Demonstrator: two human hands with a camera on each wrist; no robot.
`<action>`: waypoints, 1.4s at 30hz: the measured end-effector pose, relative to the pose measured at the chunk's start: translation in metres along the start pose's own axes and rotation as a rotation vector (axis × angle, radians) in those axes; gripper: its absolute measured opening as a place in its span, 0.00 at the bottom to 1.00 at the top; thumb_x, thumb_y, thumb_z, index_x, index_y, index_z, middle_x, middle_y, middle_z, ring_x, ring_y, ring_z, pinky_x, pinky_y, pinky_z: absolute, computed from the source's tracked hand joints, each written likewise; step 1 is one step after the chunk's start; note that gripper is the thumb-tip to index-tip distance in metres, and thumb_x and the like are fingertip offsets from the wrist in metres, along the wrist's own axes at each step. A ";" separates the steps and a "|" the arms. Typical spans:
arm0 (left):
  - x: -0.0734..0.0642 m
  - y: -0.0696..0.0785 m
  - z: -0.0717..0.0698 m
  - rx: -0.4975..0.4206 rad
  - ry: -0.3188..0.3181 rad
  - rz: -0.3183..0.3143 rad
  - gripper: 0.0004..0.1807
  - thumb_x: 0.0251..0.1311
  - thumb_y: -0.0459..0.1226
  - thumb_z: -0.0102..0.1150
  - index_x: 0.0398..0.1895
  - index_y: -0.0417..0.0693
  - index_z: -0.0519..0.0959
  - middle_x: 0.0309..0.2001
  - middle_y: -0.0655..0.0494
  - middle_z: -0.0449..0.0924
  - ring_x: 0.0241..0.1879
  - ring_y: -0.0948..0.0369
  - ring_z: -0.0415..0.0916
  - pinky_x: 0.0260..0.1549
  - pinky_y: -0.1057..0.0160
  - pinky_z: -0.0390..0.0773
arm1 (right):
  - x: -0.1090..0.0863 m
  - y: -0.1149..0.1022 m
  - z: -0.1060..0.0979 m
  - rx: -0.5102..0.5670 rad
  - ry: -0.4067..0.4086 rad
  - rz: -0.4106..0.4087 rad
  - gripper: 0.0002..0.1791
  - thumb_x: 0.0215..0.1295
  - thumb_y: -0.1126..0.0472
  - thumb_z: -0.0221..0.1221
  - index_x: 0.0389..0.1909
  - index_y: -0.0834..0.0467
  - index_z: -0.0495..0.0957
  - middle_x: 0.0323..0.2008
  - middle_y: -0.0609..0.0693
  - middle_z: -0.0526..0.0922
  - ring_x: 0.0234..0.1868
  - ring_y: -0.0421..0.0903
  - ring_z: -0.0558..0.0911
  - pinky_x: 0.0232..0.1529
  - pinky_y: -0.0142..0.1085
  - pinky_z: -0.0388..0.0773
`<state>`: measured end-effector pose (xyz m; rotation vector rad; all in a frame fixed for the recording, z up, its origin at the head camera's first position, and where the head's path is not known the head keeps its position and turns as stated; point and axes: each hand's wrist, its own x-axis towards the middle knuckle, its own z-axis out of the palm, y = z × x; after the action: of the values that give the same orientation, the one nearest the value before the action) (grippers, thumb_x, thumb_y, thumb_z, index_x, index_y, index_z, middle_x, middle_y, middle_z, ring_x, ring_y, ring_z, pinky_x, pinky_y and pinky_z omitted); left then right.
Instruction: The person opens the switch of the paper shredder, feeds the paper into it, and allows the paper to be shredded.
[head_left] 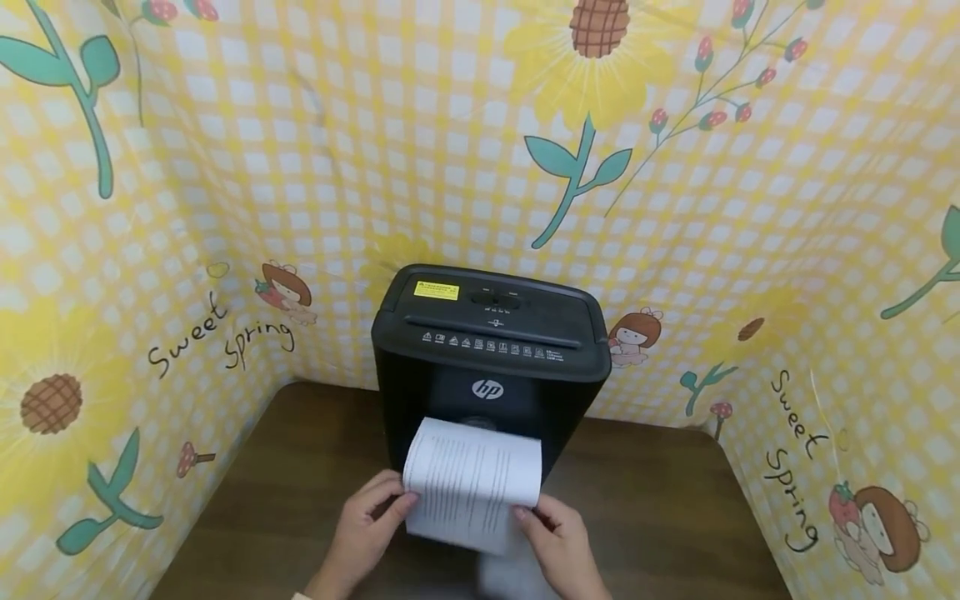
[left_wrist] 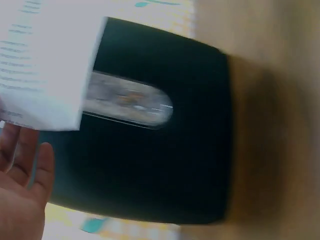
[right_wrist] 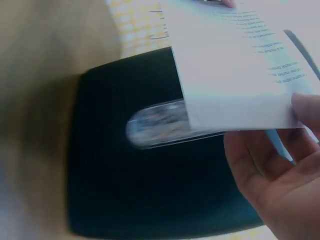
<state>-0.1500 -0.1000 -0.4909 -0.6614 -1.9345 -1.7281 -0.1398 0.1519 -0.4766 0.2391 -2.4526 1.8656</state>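
A printed sheet of paper (head_left: 474, 475) bends over in front of a black HP paper shredder (head_left: 405, 375). The left hand (head_left: 363, 525) pinches its left edge between thumb and fingers. On the opposite edge, the right hand (head_left: 558, 537) pinches the sheet the same way. In the right wrist view, the right thumb lies on top of the paper (right_wrist: 230, 85) with the fingers beneath. The left wrist view shows fingers of the left hand (left_wrist: 22, 175) under a corner. The paper is apart from the slot (head_left: 491, 332) on the shredder's top. Behind the sheet, a clear window (left_wrist: 130, 100) is partly covered.
The shredder stands on a dark wooden table (head_left: 660, 500) near its back edge. Yellow checked cloth (head_left: 450, 167) with flowers and "Sweet Spring" lettering hangs behind and on both sides. A yellow label (head_left: 437, 290) and a switch (head_left: 495, 300) are on the shredder's lid.
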 end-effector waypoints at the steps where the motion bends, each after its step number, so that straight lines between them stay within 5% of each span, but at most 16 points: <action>1: 0.007 0.005 -0.001 0.005 0.003 0.036 0.09 0.46 0.19 0.57 0.26 0.39 0.77 0.31 0.49 0.74 0.32 0.60 0.72 0.28 0.68 0.72 | 0.002 -0.008 -0.001 -0.011 0.026 -0.039 0.06 0.57 0.61 0.59 0.35 0.56 0.80 0.29 0.50 0.80 0.26 0.40 0.75 0.25 0.33 0.72; 3: 0.019 0.014 -0.003 0.038 0.001 0.029 0.08 0.47 0.20 0.57 0.26 0.39 0.77 0.31 0.50 0.75 0.31 0.59 0.72 0.27 0.68 0.72 | 0.007 -0.024 -0.003 -0.018 0.054 -0.061 0.06 0.57 0.63 0.58 0.36 0.55 0.80 0.29 0.49 0.80 0.24 0.40 0.74 0.23 0.33 0.71; 7: 0.036 0.033 -0.002 0.201 -0.009 -0.120 0.04 0.52 0.27 0.58 0.28 0.44 0.78 0.30 0.53 0.76 0.28 0.61 0.73 0.24 0.70 0.72 | 0.014 -0.057 -0.004 -0.018 0.058 0.017 0.08 0.60 0.66 0.54 0.40 0.58 0.77 0.33 0.53 0.82 0.29 0.44 0.80 0.27 0.33 0.74; 10: 0.040 0.030 0.000 0.295 -0.011 -0.138 0.02 0.54 0.34 0.59 0.30 0.51 0.78 0.30 0.60 0.76 0.27 0.64 0.73 0.23 0.70 0.72 | 0.018 -0.064 -0.002 -0.058 0.096 0.047 0.08 0.61 0.64 0.53 0.41 0.56 0.75 0.34 0.52 0.82 0.34 0.44 0.81 0.30 0.33 0.75; 14: 0.053 0.021 0.001 0.323 -0.008 -0.001 0.01 0.54 0.38 0.59 0.29 0.56 0.78 0.31 0.68 0.75 0.28 0.68 0.73 0.25 0.72 0.71 | 0.029 -0.069 -0.005 -0.171 0.195 -0.071 0.04 0.60 0.58 0.55 0.36 0.49 0.76 0.30 0.43 0.82 0.29 0.38 0.80 0.26 0.31 0.75; 19: 0.104 0.050 0.002 0.306 -0.001 0.193 0.03 0.52 0.32 0.60 0.28 0.49 0.79 0.29 0.63 0.77 0.25 0.68 0.73 0.24 0.73 0.70 | 0.055 -0.104 -0.022 -0.178 0.295 -0.276 0.05 0.60 0.55 0.55 0.32 0.51 0.78 0.25 0.46 0.80 0.22 0.41 0.76 0.22 0.33 0.72; 22: 0.141 0.075 0.001 0.272 -0.005 0.245 0.02 0.52 0.29 0.59 0.28 0.43 0.79 0.20 0.56 0.75 0.18 0.66 0.70 0.18 0.72 0.68 | 0.077 -0.127 -0.033 -0.070 0.303 -0.349 0.08 0.61 0.55 0.54 0.33 0.55 0.77 0.25 0.52 0.78 0.21 0.48 0.76 0.21 0.38 0.74; 25: 0.173 0.091 0.001 0.241 -0.013 0.228 0.01 0.54 0.30 0.57 0.29 0.40 0.78 0.15 0.52 0.71 0.14 0.63 0.67 0.13 0.70 0.66 | 0.098 -0.145 -0.042 -0.002 0.292 -0.410 0.09 0.62 0.57 0.53 0.33 0.59 0.75 0.25 0.56 0.78 0.22 0.53 0.76 0.21 0.39 0.74; 32: 0.216 0.064 -0.001 0.282 -0.045 0.096 0.07 0.60 0.46 0.50 0.32 0.55 0.75 0.18 0.54 0.73 0.18 0.60 0.72 0.16 0.66 0.69 | 0.116 -0.176 -0.052 -0.075 0.267 -0.452 0.06 0.64 0.65 0.50 0.31 0.65 0.70 0.24 0.62 0.77 0.22 0.56 0.73 0.27 0.35 0.71; 36: 0.222 0.052 -0.003 0.331 -0.085 0.017 0.09 0.60 0.52 0.47 0.33 0.60 0.73 0.19 0.55 0.74 0.19 0.61 0.74 0.16 0.62 0.69 | 0.119 -0.181 -0.052 -0.116 0.262 -0.410 0.06 0.63 0.67 0.49 0.38 0.65 0.72 0.27 0.63 0.79 0.24 0.56 0.73 0.22 0.32 0.66; 42: 0.227 0.051 -0.006 0.384 -0.141 -0.033 0.12 0.61 0.52 0.44 0.32 0.57 0.72 0.20 0.55 0.74 0.21 0.62 0.73 0.19 0.59 0.69 | 0.137 -0.164 -0.055 -0.125 0.229 -0.392 0.04 0.63 0.65 0.50 0.35 0.62 0.72 0.24 0.62 0.78 0.21 0.55 0.72 0.18 0.32 0.63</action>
<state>-0.2943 -0.0899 -0.3091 -0.6219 -2.3005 -1.3000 -0.2530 0.1496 -0.2870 0.4364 -2.1680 1.4844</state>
